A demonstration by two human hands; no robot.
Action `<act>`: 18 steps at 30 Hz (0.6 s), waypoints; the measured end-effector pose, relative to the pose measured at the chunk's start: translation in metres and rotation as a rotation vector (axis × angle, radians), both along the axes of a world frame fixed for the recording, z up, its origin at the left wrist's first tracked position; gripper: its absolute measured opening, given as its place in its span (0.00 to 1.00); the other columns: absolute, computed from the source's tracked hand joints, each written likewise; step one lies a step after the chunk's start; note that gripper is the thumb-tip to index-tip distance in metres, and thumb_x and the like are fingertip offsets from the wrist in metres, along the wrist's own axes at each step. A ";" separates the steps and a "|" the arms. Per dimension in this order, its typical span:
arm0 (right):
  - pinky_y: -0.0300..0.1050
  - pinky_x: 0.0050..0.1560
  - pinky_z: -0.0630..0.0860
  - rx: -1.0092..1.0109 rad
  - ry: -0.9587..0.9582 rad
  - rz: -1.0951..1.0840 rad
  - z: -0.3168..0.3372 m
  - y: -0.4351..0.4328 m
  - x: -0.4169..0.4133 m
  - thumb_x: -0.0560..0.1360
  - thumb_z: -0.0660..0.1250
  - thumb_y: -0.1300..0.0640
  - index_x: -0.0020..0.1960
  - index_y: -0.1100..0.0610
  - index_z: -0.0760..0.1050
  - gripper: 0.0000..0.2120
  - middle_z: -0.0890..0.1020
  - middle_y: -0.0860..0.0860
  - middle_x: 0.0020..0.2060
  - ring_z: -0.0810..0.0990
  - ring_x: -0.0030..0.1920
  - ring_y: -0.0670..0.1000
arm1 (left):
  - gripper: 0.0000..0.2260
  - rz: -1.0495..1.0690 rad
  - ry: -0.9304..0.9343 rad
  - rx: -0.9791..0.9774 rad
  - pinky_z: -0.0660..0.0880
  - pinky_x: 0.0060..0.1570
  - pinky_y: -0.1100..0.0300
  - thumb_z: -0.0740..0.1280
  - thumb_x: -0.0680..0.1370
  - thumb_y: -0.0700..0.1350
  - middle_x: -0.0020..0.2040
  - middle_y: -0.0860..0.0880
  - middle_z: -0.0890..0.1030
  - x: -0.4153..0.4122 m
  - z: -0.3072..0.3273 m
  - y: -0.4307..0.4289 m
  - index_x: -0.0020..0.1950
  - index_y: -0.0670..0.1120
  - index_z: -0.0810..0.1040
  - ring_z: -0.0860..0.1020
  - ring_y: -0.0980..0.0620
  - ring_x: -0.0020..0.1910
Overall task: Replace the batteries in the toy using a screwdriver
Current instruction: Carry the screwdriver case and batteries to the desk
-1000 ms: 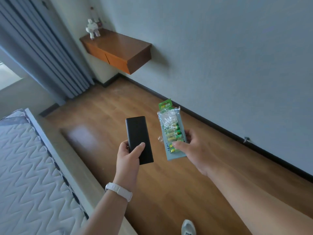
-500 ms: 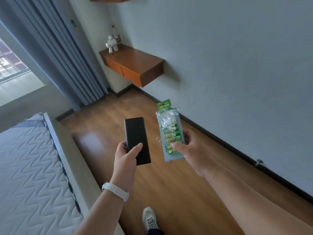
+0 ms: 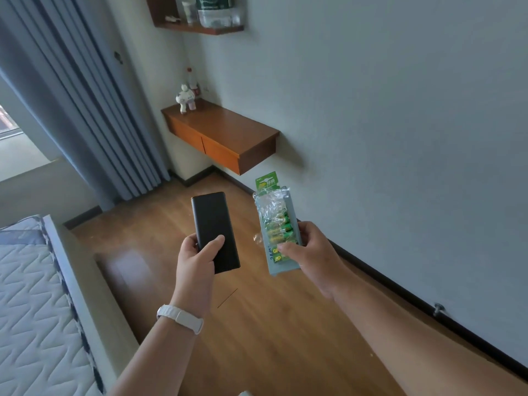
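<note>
My left hand (image 3: 197, 260) grips a flat black rectangular case (image 3: 215, 231) by its lower end, thumb lying across its face. My right hand (image 3: 310, 251) pinches a pack of green batteries (image 3: 278, 225) in torn clear plastic on a pale blue card. Both are held upright in front of me, side by side and a little apart, above the wooden floor. A small white toy figure (image 3: 185, 102) stands on the far end of a wall-mounted wooden cabinet (image 3: 225, 138). No screwdriver shows in the head view.
A bed with a quilted mattress (image 3: 34, 310) fills the lower left. Grey curtains (image 3: 85, 95) hang at the left by a window. A higher wall shelf (image 3: 200, 27) carries a water bottle and small items. The grey wall runs along the right.
The view has tilted up and drawn nearer to the cabinet, so the upper shelf now shows. Both hands keep the same hold on the case and the battery pack.
</note>
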State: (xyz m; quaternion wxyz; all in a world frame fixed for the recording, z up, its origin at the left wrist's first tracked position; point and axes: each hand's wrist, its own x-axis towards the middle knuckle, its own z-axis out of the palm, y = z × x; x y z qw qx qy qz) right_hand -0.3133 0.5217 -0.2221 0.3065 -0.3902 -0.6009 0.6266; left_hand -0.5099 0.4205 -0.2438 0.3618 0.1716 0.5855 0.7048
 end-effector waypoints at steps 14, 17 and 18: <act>0.43 0.46 0.82 0.039 -0.013 0.086 -0.002 0.031 -0.172 0.65 0.73 0.49 0.57 0.51 0.73 0.22 0.83 0.52 0.51 0.85 0.48 0.48 | 0.18 0.037 0.002 -0.007 0.82 0.40 0.57 0.74 0.74 0.46 0.56 0.42 0.82 -0.154 -0.004 0.022 0.61 0.46 0.74 0.86 0.51 0.45; 0.44 0.45 0.82 0.024 -0.009 0.114 -0.008 0.050 -0.197 0.65 0.74 0.50 0.57 0.52 0.73 0.22 0.83 0.52 0.51 0.86 0.48 0.49 | 0.15 0.072 -0.007 -0.030 0.82 0.40 0.57 0.73 0.77 0.44 0.56 0.43 0.81 -0.176 -0.012 0.031 0.61 0.47 0.74 0.86 0.50 0.45; 0.46 0.47 0.83 0.018 -0.011 0.119 -0.011 0.058 -0.206 0.65 0.74 0.49 0.57 0.53 0.74 0.23 0.83 0.52 0.51 0.86 0.48 0.50 | 0.14 0.080 -0.005 -0.034 0.82 0.40 0.58 0.73 0.77 0.44 0.56 0.43 0.81 -0.183 -0.013 0.034 0.61 0.47 0.74 0.86 0.50 0.45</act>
